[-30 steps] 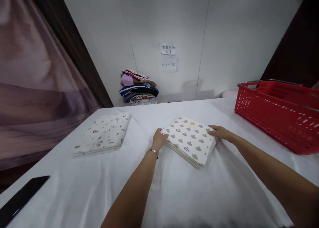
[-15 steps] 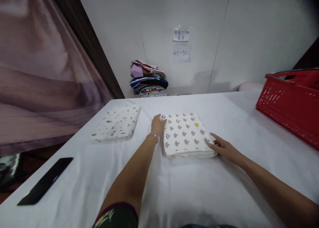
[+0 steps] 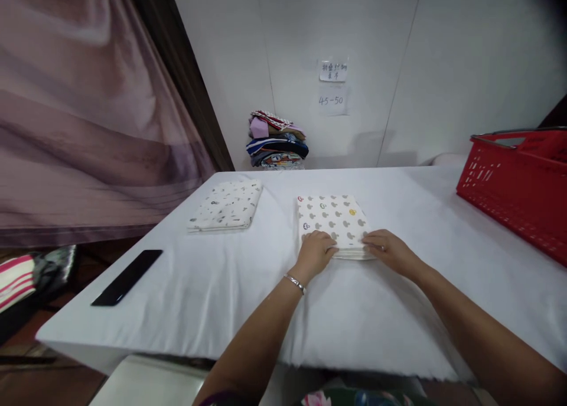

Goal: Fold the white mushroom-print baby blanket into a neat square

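Observation:
A white folded cloth with grey and a few coloured mushroom prints lies on the white-covered table in front of me. My left hand is closed at its near left corner, fingers on top of the fabric. At the near right corner, my right hand pinches the edge, with the thumb side toward the cloth. Several layers show along the near edge between the hands. To the left lies a second folded white cloth with small dark prints, apart from both hands.
A black flat object rests near the table's left edge. A red basket stands at the right. Behind the table is a pile of folded clothes by the wall, below paper signs. A pinkish curtain hangs at the left.
My left hand has moved from the cloth's far left side to its near left corner. My right hand stays at the near right corner. The camera view has shifted, showing the table's front edge.

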A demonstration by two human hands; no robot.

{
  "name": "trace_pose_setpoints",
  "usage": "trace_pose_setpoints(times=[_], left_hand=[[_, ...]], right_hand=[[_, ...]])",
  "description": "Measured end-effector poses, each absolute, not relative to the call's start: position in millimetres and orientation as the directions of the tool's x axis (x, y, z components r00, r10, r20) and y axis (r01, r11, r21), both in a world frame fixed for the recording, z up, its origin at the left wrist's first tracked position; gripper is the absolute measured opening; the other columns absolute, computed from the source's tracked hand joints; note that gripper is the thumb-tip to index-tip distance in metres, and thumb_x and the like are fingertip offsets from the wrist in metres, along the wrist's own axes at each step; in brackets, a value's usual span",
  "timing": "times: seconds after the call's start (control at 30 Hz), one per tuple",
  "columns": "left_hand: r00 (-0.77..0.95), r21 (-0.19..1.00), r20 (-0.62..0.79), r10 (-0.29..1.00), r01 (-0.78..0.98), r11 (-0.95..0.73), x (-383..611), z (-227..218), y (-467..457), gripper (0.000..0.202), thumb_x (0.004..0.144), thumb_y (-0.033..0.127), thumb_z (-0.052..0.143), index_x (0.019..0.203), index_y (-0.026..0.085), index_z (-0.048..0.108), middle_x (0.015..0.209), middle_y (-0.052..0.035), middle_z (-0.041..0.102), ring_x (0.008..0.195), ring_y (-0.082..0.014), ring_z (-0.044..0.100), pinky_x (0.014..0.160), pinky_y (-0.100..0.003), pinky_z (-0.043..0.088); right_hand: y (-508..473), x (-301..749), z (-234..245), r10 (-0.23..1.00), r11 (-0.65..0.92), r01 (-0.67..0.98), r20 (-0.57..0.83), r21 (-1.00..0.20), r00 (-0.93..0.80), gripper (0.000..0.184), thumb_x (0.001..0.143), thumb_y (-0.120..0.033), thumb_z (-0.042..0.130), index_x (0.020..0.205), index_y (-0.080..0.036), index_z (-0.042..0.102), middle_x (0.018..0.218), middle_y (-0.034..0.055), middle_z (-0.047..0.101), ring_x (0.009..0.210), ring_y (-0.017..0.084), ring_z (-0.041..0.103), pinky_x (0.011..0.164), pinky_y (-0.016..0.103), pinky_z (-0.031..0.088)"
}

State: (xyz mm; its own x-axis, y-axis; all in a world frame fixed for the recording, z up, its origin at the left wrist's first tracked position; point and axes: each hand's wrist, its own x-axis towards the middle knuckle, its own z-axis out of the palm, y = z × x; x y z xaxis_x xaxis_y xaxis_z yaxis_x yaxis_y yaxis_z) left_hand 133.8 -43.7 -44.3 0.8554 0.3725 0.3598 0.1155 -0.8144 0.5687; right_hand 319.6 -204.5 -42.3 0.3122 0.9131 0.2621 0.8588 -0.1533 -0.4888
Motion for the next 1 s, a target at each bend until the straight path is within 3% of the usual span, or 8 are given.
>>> trace_pose_setpoints(times=[0.17, 0.37, 0.7, 1.0], left_hand=[[0.846, 0.593, 0.368, 0.386, 0.106, -0.798, 133, -48, -47, 0.021, 0.087, 0.027, 0.049, 0.083, 0.025, 0.069, 0.089, -0.0047, 0.064, 0.088, -0.0198, 0.052, 0.084, -0.033, 0.035], [0.815, 0.598, 0.394, 0.426, 0.125, -0.792, 131, -52, -52, 0.022, 0.089, 0.026, 0.046, 0.084, 0.024, 0.068, 0.091, -0.0046, 0.064, 0.091, -0.0194, 0.052, 0.085, -0.033, 0.035], [0.817, 0.400, 0.448, 0.363, 0.180, -0.899, 134, -57, -53, 0.022, 0.092, 0.024, 0.040, 0.084, 0.020, 0.060, 0.088, -0.0027, 0.062, 0.089, -0.0175, 0.052, 0.082, -0.034, 0.038], [0.781, 0.362, 0.474, 0.407, 0.249, -0.898, 138, -59, -55, 0.018, 0.092, 0.021, 0.041, 0.080, 0.019, 0.054, 0.084, -0.0023, 0.060, 0.083, -0.0165, 0.051, 0.077, -0.033, 0.039]], right_hand=[[-202, 319, -40, 0.930, -0.127, 0.885, 0.255, -0.447, 0.263, 0.033, 0.086, -0.043, 0.042, 0.091, -0.028, 0.071, 0.103, 0.0033, 0.067, 0.103, 0.025, 0.055, 0.089, 0.043, 0.046], [-207, 314, -54, 0.866, -0.116, 0.887, 0.392, -0.446, 0.311, 0.038, 0.090, -0.043, 0.035, 0.096, -0.028, 0.069, 0.099, 0.0053, 0.067, 0.100, 0.025, 0.056, 0.087, 0.044, 0.045], [-207, 315, -56, 0.868, 0.008, 0.963, 0.481, -0.269, 0.128, 0.026, 0.091, -0.029, 0.043, 0.097, -0.023, 0.068, 0.098, 0.0056, 0.067, 0.093, 0.022, 0.058, 0.079, 0.039, 0.046], [-206, 318, -65, 0.847, 0.002, 0.977, 0.520, -0.212, 0.111, 0.021, 0.088, -0.028, 0.050, 0.102, -0.023, 0.065, 0.101, 0.0058, 0.066, 0.095, 0.022, 0.057, 0.079, 0.039, 0.045]])
